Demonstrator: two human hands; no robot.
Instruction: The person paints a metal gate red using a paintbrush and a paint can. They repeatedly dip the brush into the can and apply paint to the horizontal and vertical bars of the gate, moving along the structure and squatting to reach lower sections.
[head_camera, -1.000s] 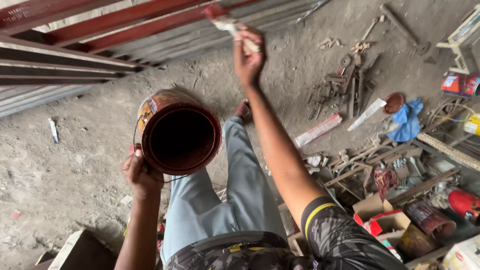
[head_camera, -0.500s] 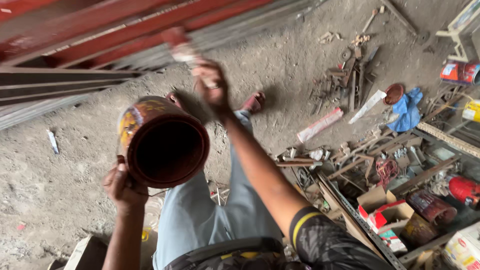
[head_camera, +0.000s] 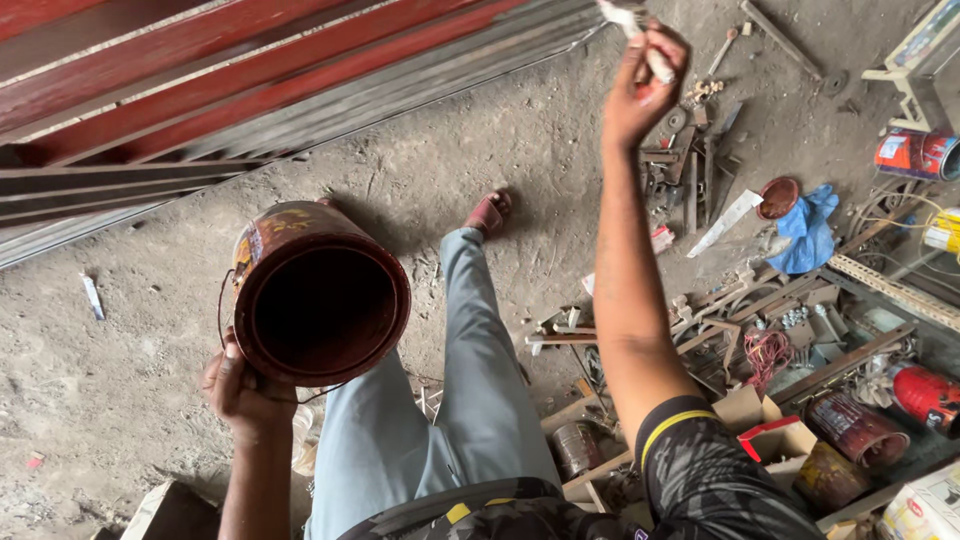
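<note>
Since half a second ago, the right hand has swung out and up, away from the red-painted metal frame, its fingers closed round a paint-smeared brush now held well right of that frame. Below the frame, the left hand grips the rust-red, paint-stained metal tin from underneath, tipped so its dark mouth faces the camera. Tilted like that, the tin could spill paint onto the grey trouser leg just beside it, or slip from the one-handed hold.
</note>
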